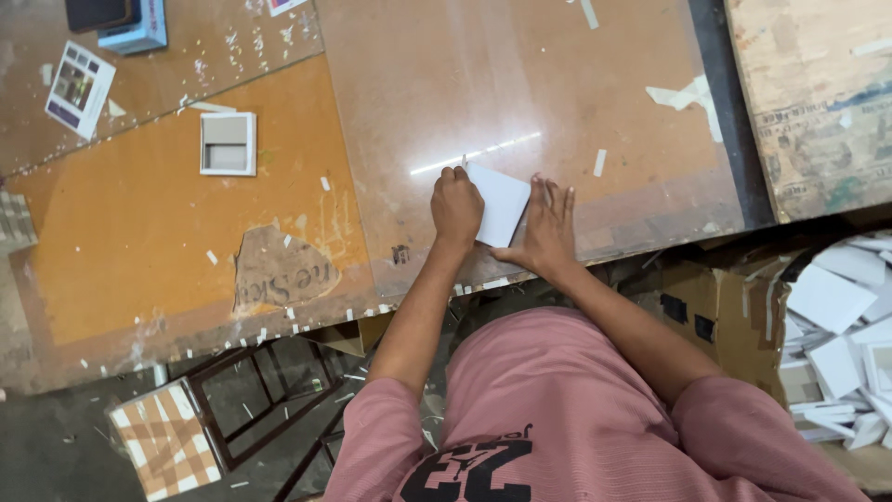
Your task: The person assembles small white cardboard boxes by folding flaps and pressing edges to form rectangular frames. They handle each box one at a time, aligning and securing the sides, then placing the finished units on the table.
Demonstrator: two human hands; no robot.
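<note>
While a white card [502, 203] lies flat near the front edge of a scuffed table [576, 84], a person in a pink shirt [567, 409] works over it with both hands. Fingers spread, the open right hand [546, 228] presses on the card's right edge, apparently to keep it from sliding. Fisted, the left hand [455, 206] rests on the card's left side, gripping a thin tool [464, 162] whose tip shows above the knuckles. More white pieces fill a cardboard box [841, 325] at the right; a small white frame [228, 143] lies well apart, left.
</note>
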